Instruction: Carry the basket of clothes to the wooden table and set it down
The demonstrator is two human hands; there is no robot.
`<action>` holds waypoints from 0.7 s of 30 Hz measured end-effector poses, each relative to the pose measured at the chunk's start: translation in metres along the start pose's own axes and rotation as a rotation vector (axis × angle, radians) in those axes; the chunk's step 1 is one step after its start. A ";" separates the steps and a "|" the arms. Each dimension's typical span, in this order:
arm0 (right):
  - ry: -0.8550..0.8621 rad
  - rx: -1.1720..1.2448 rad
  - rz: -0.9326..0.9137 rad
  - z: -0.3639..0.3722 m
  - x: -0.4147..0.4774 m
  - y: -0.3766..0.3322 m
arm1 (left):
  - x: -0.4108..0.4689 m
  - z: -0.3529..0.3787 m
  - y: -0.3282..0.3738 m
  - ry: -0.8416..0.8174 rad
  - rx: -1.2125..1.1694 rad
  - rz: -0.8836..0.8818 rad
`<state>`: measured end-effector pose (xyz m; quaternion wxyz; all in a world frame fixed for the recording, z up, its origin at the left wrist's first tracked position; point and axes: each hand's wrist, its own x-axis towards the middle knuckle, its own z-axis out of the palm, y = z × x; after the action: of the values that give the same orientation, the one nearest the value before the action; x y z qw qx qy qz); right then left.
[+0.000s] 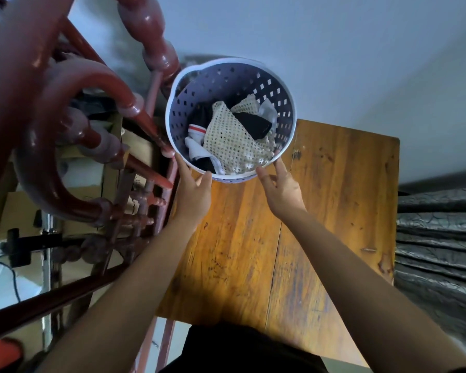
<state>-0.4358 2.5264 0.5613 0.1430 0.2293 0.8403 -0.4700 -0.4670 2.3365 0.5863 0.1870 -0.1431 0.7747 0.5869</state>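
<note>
The left hand (193, 195) touches the near rim of the basket (280, 84) at its lower left, with the thumb on the rim and the fingers spread. The right hand (281, 188) is at the lower right of the rim, fingers apart, only the tips seem to touch. Neither hand is closed around the rim, so the hold looks light, or it is being let go; I cannot tell which.

The basket is a round pale one with many small holes, in the upper middle of the frame. Inside lie the clothes (232, 138): a cream mesh piece, some dark pieces and a white one with a red stripe. It is at the far edge of the wooden table (334, 211), and a large part of it appears beyond that edge. If the bottom is not fully on the wood, it may tip off the back. The red carved chair (151, 36) at the upper left is just beside it, and a bump could push it.
</note>
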 end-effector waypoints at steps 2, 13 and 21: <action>0.025 -0.014 -0.009 0.003 0.003 -0.001 | -0.002 0.003 -0.006 0.011 -0.006 0.009; -0.070 -0.037 -0.020 -0.007 -0.005 -0.008 | -0.001 -0.013 0.001 -0.023 0.141 0.049; 0.020 0.012 -0.154 -0.043 -0.067 -0.004 | -0.054 -0.005 0.023 -0.013 0.095 0.016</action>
<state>-0.3819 2.5452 0.6166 0.0964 0.1696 0.8539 -0.4825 -0.4296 2.3385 0.6319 0.1940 -0.1240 0.8017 0.5517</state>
